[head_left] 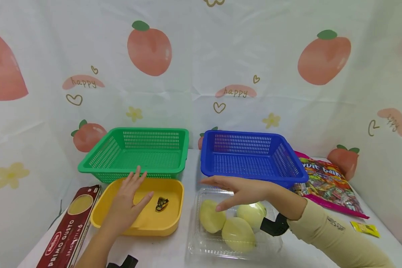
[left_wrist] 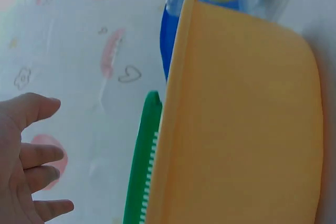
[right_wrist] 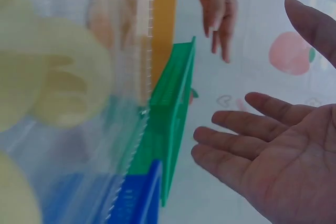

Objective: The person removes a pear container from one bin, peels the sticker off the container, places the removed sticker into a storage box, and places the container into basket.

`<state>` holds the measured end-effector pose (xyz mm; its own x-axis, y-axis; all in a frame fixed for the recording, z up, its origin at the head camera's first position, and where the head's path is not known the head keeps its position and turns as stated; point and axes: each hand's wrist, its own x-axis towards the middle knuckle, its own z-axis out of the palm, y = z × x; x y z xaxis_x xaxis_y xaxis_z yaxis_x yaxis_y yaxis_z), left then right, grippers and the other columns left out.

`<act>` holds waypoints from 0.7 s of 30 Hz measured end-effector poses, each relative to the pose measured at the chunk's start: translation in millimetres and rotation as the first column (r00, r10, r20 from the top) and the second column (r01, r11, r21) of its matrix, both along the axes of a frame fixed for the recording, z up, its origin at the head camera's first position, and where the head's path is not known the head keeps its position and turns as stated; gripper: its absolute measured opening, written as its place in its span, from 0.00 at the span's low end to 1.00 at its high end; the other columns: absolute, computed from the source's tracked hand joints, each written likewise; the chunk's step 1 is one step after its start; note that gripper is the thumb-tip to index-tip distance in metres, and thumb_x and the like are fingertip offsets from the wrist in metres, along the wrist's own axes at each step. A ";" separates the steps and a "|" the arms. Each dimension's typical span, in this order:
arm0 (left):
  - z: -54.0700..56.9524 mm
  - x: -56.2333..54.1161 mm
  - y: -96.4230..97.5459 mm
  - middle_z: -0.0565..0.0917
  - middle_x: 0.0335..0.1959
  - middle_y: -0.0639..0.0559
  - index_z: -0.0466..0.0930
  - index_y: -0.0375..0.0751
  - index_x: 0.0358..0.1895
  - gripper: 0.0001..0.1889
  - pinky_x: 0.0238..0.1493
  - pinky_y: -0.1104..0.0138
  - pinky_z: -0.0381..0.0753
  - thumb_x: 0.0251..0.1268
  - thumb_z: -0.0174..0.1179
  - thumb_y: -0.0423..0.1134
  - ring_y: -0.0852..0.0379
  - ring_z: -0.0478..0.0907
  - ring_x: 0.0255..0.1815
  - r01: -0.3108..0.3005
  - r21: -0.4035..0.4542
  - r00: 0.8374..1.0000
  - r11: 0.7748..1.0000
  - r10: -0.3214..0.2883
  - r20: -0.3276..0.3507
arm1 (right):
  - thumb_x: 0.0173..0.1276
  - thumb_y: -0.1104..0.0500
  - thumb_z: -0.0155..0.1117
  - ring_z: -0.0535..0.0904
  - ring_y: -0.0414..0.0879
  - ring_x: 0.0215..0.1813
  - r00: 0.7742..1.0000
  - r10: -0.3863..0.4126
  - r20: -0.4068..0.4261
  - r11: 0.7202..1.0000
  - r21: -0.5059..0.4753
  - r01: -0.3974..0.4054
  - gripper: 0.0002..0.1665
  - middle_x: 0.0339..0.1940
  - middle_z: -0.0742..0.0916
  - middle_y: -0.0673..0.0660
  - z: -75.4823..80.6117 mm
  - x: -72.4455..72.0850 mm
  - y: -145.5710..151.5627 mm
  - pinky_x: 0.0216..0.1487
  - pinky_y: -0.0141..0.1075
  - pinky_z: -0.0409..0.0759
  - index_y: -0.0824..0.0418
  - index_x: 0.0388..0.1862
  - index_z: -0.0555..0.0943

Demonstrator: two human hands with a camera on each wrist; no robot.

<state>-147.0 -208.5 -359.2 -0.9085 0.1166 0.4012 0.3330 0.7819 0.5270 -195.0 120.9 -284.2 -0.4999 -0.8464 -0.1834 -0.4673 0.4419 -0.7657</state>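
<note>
My left hand [head_left: 127, 204] hovers over the yellow basin [head_left: 137, 229], fingers spread and holding nothing. Inside that basin lies a small black-and-gold wrapped piece [head_left: 162, 204]. On the other side, my right hand [head_left: 242, 190] hangs above a clear plastic box [head_left: 201, 243], its palm empty and fingers extended. Three pale yellow-green round fruits [head_left: 238, 234] sit in the box, seen through the plastic. The right wrist view shows the right palm [right_wrist: 294, 156] beside the box, with the fruits [right_wrist: 73, 77] close to the camera.
Behind the basin stands a green basket [head_left: 150, 171]; a blue basket [head_left: 254, 178] is to its right. A red spaghetti pack [head_left: 68, 227] lies at the left edge. At the right are a candy bag [head_left: 331, 182] and a small yellow packet [head_left: 365, 229].
</note>
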 end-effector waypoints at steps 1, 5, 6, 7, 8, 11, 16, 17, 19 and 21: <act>0.4 -0.4 3.0 0.50 0.75 0.44 0.55 0.40 0.71 0.35 0.63 0.32 0.51 0.65 0.56 0.48 0.34 0.45 0.74 0.016 -0.007 1.000 1.000 -0.016 0.003 | 0.64 0.49 0.61 0.52 0.50 0.76 1.000 -0.013 0.004 1.000 0.006 0.013 0.42 0.75 0.60 0.50 -1.8 2.1 5.4 0.73 0.53 0.54 0.51 0.73 0.55; 0.5 -1.2 15.5 0.49 0.75 0.42 0.48 0.41 0.73 0.40 0.67 0.35 0.46 0.63 0.58 0.48 0.32 0.44 0.73 0.087 -0.022 0.996 0.996 -0.087 0.003 | 0.63 0.46 0.61 0.49 0.54 0.76 0.997 -0.073 -0.015 0.997 0.035 0.073 0.44 0.76 0.58 0.51 -9.3 11.7 27.9 0.69 0.61 0.55 0.47 0.74 0.52; 0.2 -1.4 18.7 0.49 0.75 0.42 0.47 0.42 0.74 0.40 0.68 0.35 0.44 0.63 0.58 0.48 0.32 0.44 0.73 0.104 -0.027 0.995 0.994 -0.104 -0.002 | 0.64 0.46 0.61 0.49 0.56 0.76 0.996 -0.090 -0.020 0.995 0.033 0.091 0.44 0.76 0.58 0.53 -11.0 14.5 33.4 0.68 0.63 0.56 0.47 0.74 0.52; -0.1 -1.3 22.3 0.49 0.75 0.42 0.47 0.44 0.74 0.41 0.68 0.36 0.43 0.62 0.58 0.48 0.31 0.44 0.73 0.121 -0.035 0.993 0.992 -0.122 -0.009 | 0.64 0.46 0.61 0.49 0.58 0.76 0.994 -0.105 -0.030 0.994 0.028 0.105 0.44 0.76 0.58 0.54 -12.6 17.4 39.1 0.67 0.65 0.55 0.48 0.74 0.52; -0.4 -0.8 26.1 0.49 0.76 0.43 0.45 0.46 0.74 0.42 0.68 0.36 0.42 0.62 0.58 0.49 0.31 0.43 0.73 0.138 -0.037 0.990 0.990 -0.138 -0.005 | 0.64 0.46 0.61 0.49 0.60 0.76 0.992 -0.118 -0.048 0.993 0.022 0.119 0.44 0.76 0.58 0.55 -14.3 20.3 44.8 0.66 0.66 0.56 0.49 0.74 0.52; -2.8 1.0 36.9 0.48 0.76 0.46 0.44 0.50 0.75 0.43 0.68 0.35 0.42 0.62 0.59 0.51 0.32 0.43 0.74 0.187 -0.044 0.982 0.981 -0.187 0.004 | 0.64 0.48 0.61 0.48 0.66 0.74 0.983 -0.154 -0.097 0.988 -0.007 0.154 0.44 0.76 0.56 0.61 -19.0 28.7 60.5 0.63 0.69 0.56 0.51 0.74 0.53; -9.1 5.3 52.5 0.45 0.77 0.47 0.41 0.53 0.75 0.46 0.68 0.36 0.44 0.59 0.60 0.52 0.36 0.42 0.75 0.236 -0.021 0.971 0.971 -0.235 0.049 | 0.63 0.49 0.63 0.44 0.71 0.73 0.960 -0.231 -0.159 0.973 -0.044 0.227 0.43 0.76 0.51 0.65 -26.6 39.8 78.3 0.59 0.73 0.55 0.47 0.74 0.55; -10.7 6.0 55.5 0.43 0.77 0.48 0.40 0.54 0.75 0.46 0.68 0.36 0.45 0.59 0.60 0.52 0.37 0.41 0.75 0.244 -0.013 0.968 0.970 -0.243 0.060 | 0.62 0.49 0.63 0.43 0.71 0.73 0.955 -0.249 -0.162 0.968 -0.052 0.244 0.43 0.76 0.51 0.65 -28.0 42.0 81.3 0.58 0.74 0.54 0.45 0.73 0.55; -13.7 6.7 61.7 0.41 0.77 0.49 0.39 0.56 0.75 0.47 0.67 0.36 0.48 0.59 0.61 0.52 0.37 0.40 0.75 0.266 0.010 0.961 0.964 -0.266 0.074 | 0.62 0.49 0.64 0.42 0.73 0.73 0.946 -0.275 -0.171 0.961 -0.071 0.267 0.44 0.77 0.50 0.64 -31.3 46.3 87.3 0.56 0.76 0.53 0.45 0.73 0.55; -16.4 7.5 67.8 0.38 0.77 0.51 0.38 0.59 0.75 0.48 0.65 0.34 0.51 0.58 0.62 0.52 0.37 0.40 0.75 0.292 0.035 0.953 0.956 -0.294 0.079 | 0.61 0.49 0.64 0.42 0.74 0.72 0.935 -0.304 -0.184 0.952 -0.087 0.292 0.44 0.77 0.50 0.64 -35.2 50.8 93.9 0.54 0.77 0.54 0.44 0.73 0.55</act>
